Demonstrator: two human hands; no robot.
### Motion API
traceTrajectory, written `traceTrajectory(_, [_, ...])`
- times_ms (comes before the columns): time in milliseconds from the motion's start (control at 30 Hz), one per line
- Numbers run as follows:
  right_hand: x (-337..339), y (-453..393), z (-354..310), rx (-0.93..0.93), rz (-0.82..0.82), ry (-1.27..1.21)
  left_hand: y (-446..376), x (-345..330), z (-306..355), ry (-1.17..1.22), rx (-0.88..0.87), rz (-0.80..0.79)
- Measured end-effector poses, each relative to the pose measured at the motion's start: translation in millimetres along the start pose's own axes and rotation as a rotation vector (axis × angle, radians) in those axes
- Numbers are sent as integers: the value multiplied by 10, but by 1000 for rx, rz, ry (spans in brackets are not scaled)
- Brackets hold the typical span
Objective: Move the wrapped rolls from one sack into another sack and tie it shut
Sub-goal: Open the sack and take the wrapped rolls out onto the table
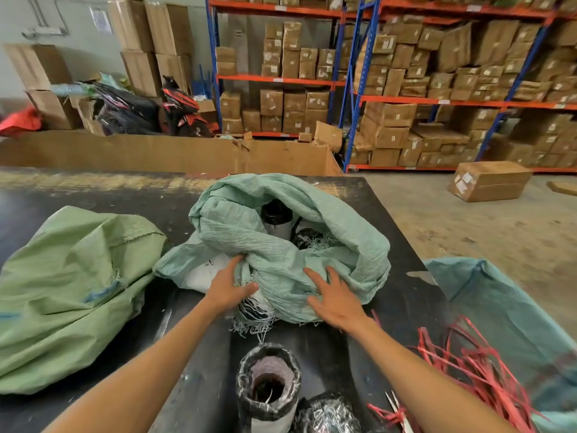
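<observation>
A pale teal woven sack (312,214) lies open on the black table (93,195), with wrapped rolls (276,218) showing inside its mouth. My left hand (228,287) grips the frayed near rim of this sack. My right hand (335,300) rests flat on the same rim with fingers spread. A plastic-wrapped roll (268,385) stands on end near me, and another wrapped roll (327,414) lies beside it. A green sack (71,292) lies bulging to the left. Red ties (477,370) are heaped at the right.
Scissors (398,407) lie by the red ties. Another teal sack (505,314) hangs off the table's right edge. Behind the table stand a long cardboard wall (156,154), shelving with boxes (437,89), a motorbike (184,110), and a box (490,181) on the floor.
</observation>
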State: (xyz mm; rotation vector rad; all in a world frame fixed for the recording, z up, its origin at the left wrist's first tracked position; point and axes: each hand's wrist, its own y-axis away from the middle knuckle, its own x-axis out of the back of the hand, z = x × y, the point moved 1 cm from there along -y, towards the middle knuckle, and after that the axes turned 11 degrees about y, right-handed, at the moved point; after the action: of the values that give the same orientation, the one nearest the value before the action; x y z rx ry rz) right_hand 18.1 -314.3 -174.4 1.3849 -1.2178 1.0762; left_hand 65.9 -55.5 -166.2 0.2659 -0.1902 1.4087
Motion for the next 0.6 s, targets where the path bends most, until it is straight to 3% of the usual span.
traceTrajectory(100, [278,37,-94,2,400,89,47,96,306,-285,-189,378])
traceTrajectory(133, [354,20,-138,17,501,82,48,124,437,-358,-298,417])
traceTrajectory(200, [512,-82,-231,48,608,54,-67,145,605,-566,-456,275])
traceTrajectory(267, [658,-270,-287,58,590,-17,-220,100,674,-842,-505,51])
traceTrajectory(333, [773,-464,-323,71,419,-28,-324,22,684,-1027,-477,-159])
traceTrajectory(400, [801,-617,-318,96,209,87,-328,-19,690,-1064,-412,-285])
traceTrajectory(467, [771,-696,-273,67,61,165,-251,7,752,-1017,-419,-243])
traceTrajectory(533, [735,-722,-217,40,71,188,-219,26,766,-979,-482,-172])
traceTrajectory(600, [739,-742,-216,51,149,294,-289,36,717,-939,-460,-199])
